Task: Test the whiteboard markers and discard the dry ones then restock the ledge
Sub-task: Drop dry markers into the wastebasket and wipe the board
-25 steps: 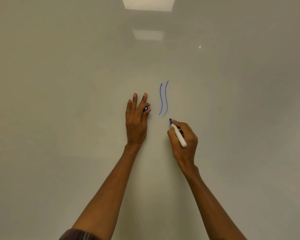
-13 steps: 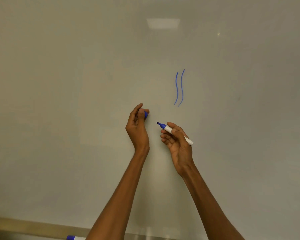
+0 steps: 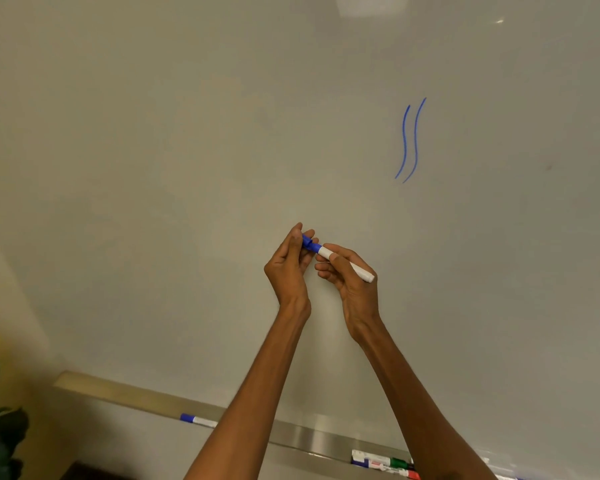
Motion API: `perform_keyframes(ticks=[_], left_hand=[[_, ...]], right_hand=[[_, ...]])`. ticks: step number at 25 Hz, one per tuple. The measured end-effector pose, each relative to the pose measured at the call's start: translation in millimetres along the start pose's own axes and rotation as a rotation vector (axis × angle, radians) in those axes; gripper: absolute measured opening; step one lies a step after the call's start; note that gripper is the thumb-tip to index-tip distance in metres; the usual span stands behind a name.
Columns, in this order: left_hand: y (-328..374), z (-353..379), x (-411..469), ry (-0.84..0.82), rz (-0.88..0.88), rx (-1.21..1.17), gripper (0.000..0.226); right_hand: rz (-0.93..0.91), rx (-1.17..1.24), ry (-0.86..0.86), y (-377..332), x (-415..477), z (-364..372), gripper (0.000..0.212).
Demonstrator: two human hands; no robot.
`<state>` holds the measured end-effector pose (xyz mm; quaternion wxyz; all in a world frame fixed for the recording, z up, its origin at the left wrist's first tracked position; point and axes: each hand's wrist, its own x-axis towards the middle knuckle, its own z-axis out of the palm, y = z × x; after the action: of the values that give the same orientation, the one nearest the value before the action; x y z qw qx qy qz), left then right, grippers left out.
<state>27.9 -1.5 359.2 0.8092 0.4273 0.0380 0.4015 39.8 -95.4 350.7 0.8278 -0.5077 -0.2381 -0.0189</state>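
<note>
Capping the blue marker (image 3: 361,272) in mid-air in front of the whiteboard (image 3: 153,168), well above the ledge (image 3: 312,438).

- The left hand (image 3: 288,268) is pinching the blue cap (image 3: 310,244) between thumb and fingertips.
- The right hand (image 3: 352,285) is gripping the white barrel with fingers curled round it. The tail end is poking out past the knuckles.
- The cap is sitting over the nib end. Whether it is pushed fully home, I cannot tell.
- Two blue strokes (image 3: 404,140) are showing solid and unbroken on the board, up and to the right. Judging from them, this marker is writing well and is a keeper, not a discard.

Doing the step well:
- Be keeping cap and barrel on one line, and be pushing straight rather than at an angle, so the nib is not getting crushed.
- Be pressing until the cap stops.
- Be holding the barrel close to the joint, as the right hand is doing now, so the push is not bending sideways.

Containers:
- The ledge is serving as the tray, running along the bottom of the board.
- A lone blue-capped marker (image 3: 198,420) is lying on it towards the left.
- A cluster of markers (image 3: 385,464) is lying further right, with green, red and blue showing. It is partly hidden behind the right forearm, so I am not counting them.
- No bin for dry ones is showing.
</note>
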Motion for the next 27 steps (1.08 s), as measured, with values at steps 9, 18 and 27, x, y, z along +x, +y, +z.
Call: perform_keyframes(ticks=[9, 18, 27], left_hand=[[-1, -40, -4, 0.072, 0.048, 0.086, 0.024], [3, -89, -1, 0.126, 0.060, 0.084, 0.025], [5, -160, 4, 0.261, 0.023, 0.126, 0.029]], right_hand=[[-0.017, -0.014, -0.021, 24, -18, 21, 0.015], [0.122, 0.121, 0.021, 62, -37, 60, 0.013], [0.341, 0.162, -0.139, 117, -53, 89, 0.024]])
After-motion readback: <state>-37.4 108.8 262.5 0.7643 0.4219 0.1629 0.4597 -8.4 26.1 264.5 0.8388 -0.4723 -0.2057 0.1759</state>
